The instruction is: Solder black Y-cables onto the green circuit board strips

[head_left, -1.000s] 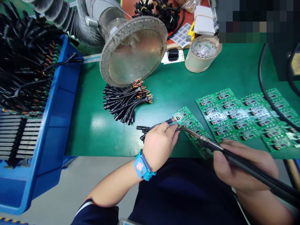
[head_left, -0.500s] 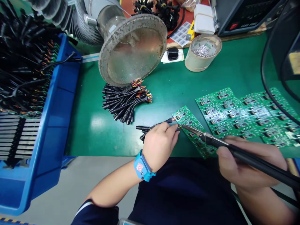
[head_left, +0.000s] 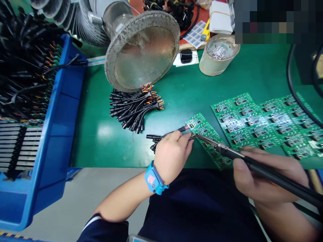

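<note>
My left hand (head_left: pixel 173 153), with a blue strap (head_left: pixel 154 179) at the wrist, is closed on a short black cable. The cable's coloured wire ends (head_left: pixel 193 136) lie at the edge of a narrow green circuit board (head_left: pixel 208 134). Another black cable (head_left: pixel 165 135) runs past the fingers to the same board's upper end. My right hand (head_left: pixel 270 178) grips a soldering iron (head_left: pixel 234 153) like a pen, and the iron's tip touches or nearly touches the wire ends. Beyond my left hand lies a pile of black cables (head_left: pixel 135 107) with bare coloured ends.
A round fume extractor hood (head_left: pixel 143 53) overhangs the cable pile. Larger circuit board panels (head_left: pixel 254 124) lie at right, under a looping black cord (head_left: pixel 290 72). A cardboard cup (head_left: pixel 218 58) holds silvery bits. The blue bin (head_left: pixel 72 84) at left is full of cabled boards.
Hands, soldering iron and board hold almost the same positions. The view has shifted very slightly, and the upper right corner is now blocked out by pixelation.
</note>
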A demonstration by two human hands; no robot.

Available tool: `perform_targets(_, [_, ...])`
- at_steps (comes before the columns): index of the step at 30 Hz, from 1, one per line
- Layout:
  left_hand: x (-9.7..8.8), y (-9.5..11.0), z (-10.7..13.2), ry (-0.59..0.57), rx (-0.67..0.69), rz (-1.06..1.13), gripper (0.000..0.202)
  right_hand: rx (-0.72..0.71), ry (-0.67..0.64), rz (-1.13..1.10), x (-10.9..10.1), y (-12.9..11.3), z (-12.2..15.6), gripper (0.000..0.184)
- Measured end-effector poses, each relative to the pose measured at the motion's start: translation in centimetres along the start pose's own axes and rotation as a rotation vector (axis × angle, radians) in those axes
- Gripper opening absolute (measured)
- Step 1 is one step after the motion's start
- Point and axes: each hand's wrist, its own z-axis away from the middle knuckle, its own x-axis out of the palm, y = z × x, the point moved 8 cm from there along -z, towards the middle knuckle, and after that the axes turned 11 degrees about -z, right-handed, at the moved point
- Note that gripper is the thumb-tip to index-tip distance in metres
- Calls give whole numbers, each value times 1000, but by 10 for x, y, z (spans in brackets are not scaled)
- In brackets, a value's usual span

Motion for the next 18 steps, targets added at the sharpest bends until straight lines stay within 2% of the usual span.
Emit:
perform_targets(5, [0,0,0,1,5,0,24,12,8,-29,-1,4,4,24])
perform_targets(9, [0,0,0,7,9,-2,23,64,32,-151,-7,12,8,43])
perform_targets(11, [0,0,0,7,9,-4,23,77,25,-177,-7,12,7,46])
perform_targets(14, [0,1,0,3,10,-4,23,48,-15,-148,-1,8,3,38])
perform_targets(18, [0,2,0,4,15,0,23,6,28,-62,-2,3,0,31])
